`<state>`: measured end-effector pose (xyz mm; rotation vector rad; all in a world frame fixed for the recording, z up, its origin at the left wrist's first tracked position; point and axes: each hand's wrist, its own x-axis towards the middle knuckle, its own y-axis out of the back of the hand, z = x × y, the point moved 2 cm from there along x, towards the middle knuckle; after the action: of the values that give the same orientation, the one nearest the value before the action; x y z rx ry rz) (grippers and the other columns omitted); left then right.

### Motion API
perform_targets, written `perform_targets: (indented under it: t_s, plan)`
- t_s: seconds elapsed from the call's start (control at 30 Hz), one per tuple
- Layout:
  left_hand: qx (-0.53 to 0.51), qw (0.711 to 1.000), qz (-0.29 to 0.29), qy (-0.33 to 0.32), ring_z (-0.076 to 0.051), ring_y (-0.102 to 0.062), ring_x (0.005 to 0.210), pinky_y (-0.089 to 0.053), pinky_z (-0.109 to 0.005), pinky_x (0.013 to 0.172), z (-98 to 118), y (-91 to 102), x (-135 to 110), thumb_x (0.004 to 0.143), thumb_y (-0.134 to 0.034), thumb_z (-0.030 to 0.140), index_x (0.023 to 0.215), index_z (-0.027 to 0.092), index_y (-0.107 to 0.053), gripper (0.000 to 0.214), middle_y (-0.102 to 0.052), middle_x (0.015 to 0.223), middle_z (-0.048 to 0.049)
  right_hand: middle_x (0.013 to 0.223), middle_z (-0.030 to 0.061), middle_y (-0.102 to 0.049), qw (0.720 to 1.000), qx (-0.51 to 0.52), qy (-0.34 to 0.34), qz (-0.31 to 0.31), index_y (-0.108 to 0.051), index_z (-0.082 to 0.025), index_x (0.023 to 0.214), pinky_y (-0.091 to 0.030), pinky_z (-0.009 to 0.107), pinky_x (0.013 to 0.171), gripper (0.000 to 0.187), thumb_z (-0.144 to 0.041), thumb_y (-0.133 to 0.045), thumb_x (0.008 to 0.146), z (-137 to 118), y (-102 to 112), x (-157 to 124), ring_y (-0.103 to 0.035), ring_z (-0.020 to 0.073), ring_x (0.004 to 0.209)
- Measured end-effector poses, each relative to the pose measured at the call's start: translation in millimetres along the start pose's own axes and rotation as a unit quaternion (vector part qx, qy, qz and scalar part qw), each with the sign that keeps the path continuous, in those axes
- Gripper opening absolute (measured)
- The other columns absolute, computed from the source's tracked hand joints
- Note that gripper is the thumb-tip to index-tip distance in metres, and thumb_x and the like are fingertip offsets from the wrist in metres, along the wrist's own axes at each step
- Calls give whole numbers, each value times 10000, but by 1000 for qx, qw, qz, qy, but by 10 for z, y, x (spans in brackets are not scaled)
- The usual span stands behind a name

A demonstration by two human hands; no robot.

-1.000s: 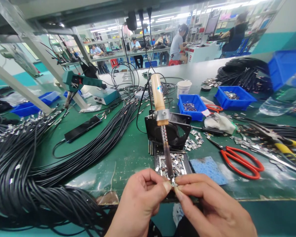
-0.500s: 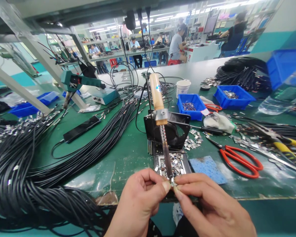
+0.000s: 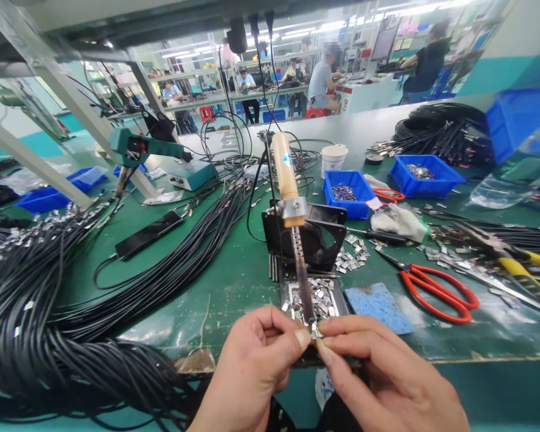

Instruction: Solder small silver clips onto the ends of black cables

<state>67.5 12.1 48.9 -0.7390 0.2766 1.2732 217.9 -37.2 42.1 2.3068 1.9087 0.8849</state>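
Note:
A soldering iron [image 3: 284,165] with a wooden handle is mounted tip-down in front of me. At its tip is a small shiny metal piece [image 3: 314,330], mostly covered by fingertips. My left hand [image 3: 261,360] pinches it from the left between thumb and forefinger. From the right, my right hand [image 3: 382,366] grips it with thumb and fingers pressed together. Just behind the tip, many small metal connector shells [image 3: 324,296] lie loose on a dark plate. Whether a wire is in the piece is hidden.
Black cables [image 3: 175,264] run in a thick bundle on the left. A black fan frame [image 3: 333,225] stands behind the iron. To the right lie a blue sponge [image 3: 378,306], red-handled scissors [image 3: 436,294], pliers [image 3: 499,252] and blue bins [image 3: 348,198]. Co-workers sit in the background.
Both hands stay pinched at the iron's tip, nearly still. The view has shifted very slightly.

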Motion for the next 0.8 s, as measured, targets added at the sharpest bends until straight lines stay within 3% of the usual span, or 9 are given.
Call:
perform_targets:
  t_s: [0.47, 0.8]
  plan:
    - [11, 1000, 18, -2, 66, -302, 372, -234, -41, 348, -11, -13, -41, 663, -804, 279, 637, 173, -548, 279, -488, 520, 91, 1003, -55, -660, 1000, 16, 3, 13, -631, -243, 883, -548, 127, 819, 99, -154, -662, 855, 17, -24, -34, -661, 49, 900]
    - [22, 999, 1, -48, 48, -447, 453, -355, -10, 387, -38, 18, -45, 656, -870, 272, 647, 152, -605, 291, -664, 671, 34, 902, -19, -641, 986, 113, -122, -26, -595, -209, 860, -532, 75, 680, 108, -281, -570, 936, 42, -38, -16, -666, 45, 789]
